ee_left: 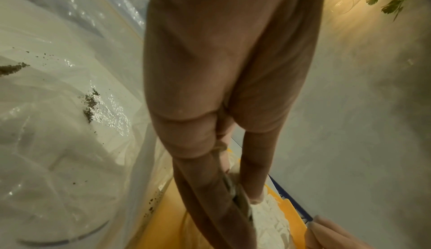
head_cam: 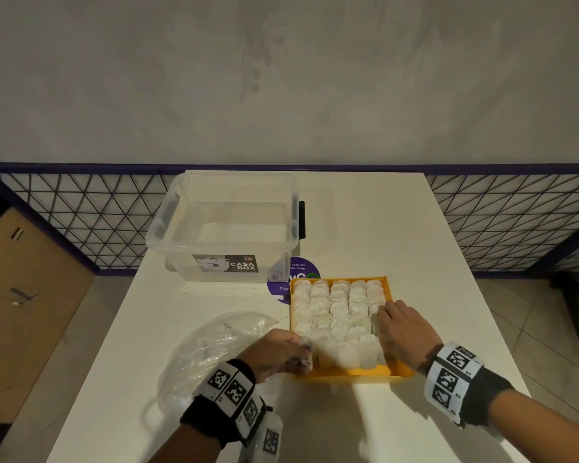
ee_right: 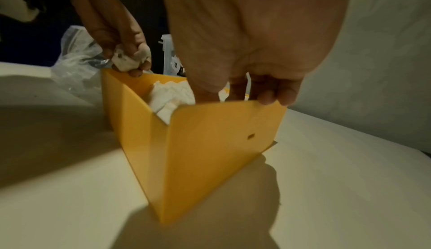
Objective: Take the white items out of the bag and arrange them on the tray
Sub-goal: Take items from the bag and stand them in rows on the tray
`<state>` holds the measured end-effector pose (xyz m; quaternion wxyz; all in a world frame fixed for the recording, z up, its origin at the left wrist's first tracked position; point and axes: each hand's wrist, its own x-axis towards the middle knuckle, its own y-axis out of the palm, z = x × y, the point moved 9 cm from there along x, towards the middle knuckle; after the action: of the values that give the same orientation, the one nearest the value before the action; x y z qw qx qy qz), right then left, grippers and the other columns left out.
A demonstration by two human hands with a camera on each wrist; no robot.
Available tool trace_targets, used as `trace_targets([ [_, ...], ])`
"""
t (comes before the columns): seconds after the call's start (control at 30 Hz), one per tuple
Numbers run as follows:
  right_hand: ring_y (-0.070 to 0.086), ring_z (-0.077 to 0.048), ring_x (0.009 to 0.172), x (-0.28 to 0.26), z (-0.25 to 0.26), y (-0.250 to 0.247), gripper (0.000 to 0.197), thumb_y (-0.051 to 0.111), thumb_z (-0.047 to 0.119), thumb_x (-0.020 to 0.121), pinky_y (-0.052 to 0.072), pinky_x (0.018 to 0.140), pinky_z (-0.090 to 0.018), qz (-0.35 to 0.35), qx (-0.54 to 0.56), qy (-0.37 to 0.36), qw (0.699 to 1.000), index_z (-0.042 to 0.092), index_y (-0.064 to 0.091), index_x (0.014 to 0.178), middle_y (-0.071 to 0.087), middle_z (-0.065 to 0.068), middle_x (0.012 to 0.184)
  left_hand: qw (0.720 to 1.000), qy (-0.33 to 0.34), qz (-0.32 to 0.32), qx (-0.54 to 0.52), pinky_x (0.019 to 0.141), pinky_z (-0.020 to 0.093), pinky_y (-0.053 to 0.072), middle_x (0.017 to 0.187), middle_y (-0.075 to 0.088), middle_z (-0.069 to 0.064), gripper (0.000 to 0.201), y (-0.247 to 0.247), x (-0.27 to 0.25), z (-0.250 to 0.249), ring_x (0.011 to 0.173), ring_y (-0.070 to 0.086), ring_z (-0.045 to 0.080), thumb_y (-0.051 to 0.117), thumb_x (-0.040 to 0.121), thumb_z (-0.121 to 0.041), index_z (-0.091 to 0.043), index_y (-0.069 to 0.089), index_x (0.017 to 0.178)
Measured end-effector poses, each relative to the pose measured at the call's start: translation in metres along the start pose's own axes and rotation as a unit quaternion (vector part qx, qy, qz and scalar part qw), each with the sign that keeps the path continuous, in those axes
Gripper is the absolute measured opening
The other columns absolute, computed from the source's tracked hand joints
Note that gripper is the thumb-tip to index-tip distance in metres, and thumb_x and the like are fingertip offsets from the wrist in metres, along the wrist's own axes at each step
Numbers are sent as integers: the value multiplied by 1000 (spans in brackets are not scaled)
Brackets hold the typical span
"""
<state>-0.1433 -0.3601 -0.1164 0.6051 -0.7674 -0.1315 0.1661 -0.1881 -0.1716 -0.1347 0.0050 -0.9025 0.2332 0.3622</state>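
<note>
Head view puts the left hand (head_cam: 281, 354) at the near-left corner of the yellow tray (head_cam: 355, 374), fingers curled round a small white item (head_cam: 305, 344) that it pinches just above the tray's left wall. The right wrist view shows the same grip from across the tray: the white item bunched between thumb and fingers, right over the corner rim.

The right hand (head_cam: 403, 329) lies on the tray's right side, fingers bent over the wall and tips resting on or among the packed white items (head_cam: 338, 312); it seems to steady the tray or the row, though I cannot tell whether it pinches anything.

The tray is nearly full, with rows running from the far wall toward the person. What room is left looks to be at the near edge, and the near-left corner sits straight below the left hand, so the coming move is probably a short drop down and slightly rightward. The left hand is plainly the nearer one.

The clear plastic bag (head_cam: 211, 349) lies slack on the table (head_cam: 348, 429) just left of the tray, touching the left wrist area; it looks almost empty. A clear storage box (head_cam: 224, 225) stands beyond, well apart from both hands. The table has open surface to the right and near side.
</note>
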Motion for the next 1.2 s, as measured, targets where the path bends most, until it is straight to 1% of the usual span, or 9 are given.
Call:
trace_targets([
  [0.13,49,-19,64,-4,4,-35,36,76,29,49,38,52,-27,-8,93,16,996,18,55,76,53,1,75,998,8,16,-53,77,27,56,93,67,17,16,3,-4,-3,81,65,20,58,91,-9,4,64,97],
  [0.23,41,-11,85,-6,29,-74,35,56,54,73,32,71,-19,-36,257,-22,965,25,52,92,47,9,94,990,19,18,-137,83,31,57,111,65,24,31,6,-5,-9,94,67,25,58,91,-10,10,59,115],
  [0.33,32,-4,92,-6,68,-92,46,43,66,75,29,78,-13,-7,347,-94,933,29,49,102,42,15,102,979,47,31,-198,79,33,59,90,71,18,30,11,-9,-19,84,70,22,53,92,-12,11,59,110],
  [0.4,32,-4,95,-4,82,-93,45,45,62,77,26,80,-9,-7,346,-110,932,29,48,107,45,12,110,973,61,19,-223,71,30,58,89,72,18,26,10,-13,-26,81,71,23,50,94,-12,8,62,104],
  [0.53,31,-1,96,4,86,-91,26,55,45,87,25,79,-8,-26,373,-84,924,30,51,108,48,11,116,953,60,2,-298,78,31,59,111,68,23,23,4,-21,-33,97,69,27,44,99,-10,2,61,107],
  [0.7,36,0,95,10,84,-91,39,48,61,83,29,76,-10,-15,442,-59,895,28,53,103,48,10,104,943,43,-24,-330,67,28,60,114,65,27,31,-3,-26,-28,89,71,28,45,98,-12,10,53,119],
  [0.87,34,-1,94,16,96,-107,27,48,48,89,29,77,-11,-17,451,-77,889,29,51,109,43,15,104,931,54,-19,-361,73,28,58,108,69,22,31,-12,-36,-22,80,71,22,44,99,-15,8,57,115],
  [1.0,34,-7,98,19,119,-120,31,48,42,90,27,80,-15,-50,388,-142,909,23,54,114,51,5,115,938,68,-58,-335,72,28,60,101,69,21,29,-29,-51,-10,79,69,21,49,96,-16,8,64,102],
  [1.2,36,-10,91,27,140,-139,24,45,31,91,26,75,-19,-104,412,-172,889,14,61,96,60,-2,98,940,69,-110,-316,67,27,60,93,71,24,31,-51,-67,1,81,72,27,50,96,-19,8,66,98],
])
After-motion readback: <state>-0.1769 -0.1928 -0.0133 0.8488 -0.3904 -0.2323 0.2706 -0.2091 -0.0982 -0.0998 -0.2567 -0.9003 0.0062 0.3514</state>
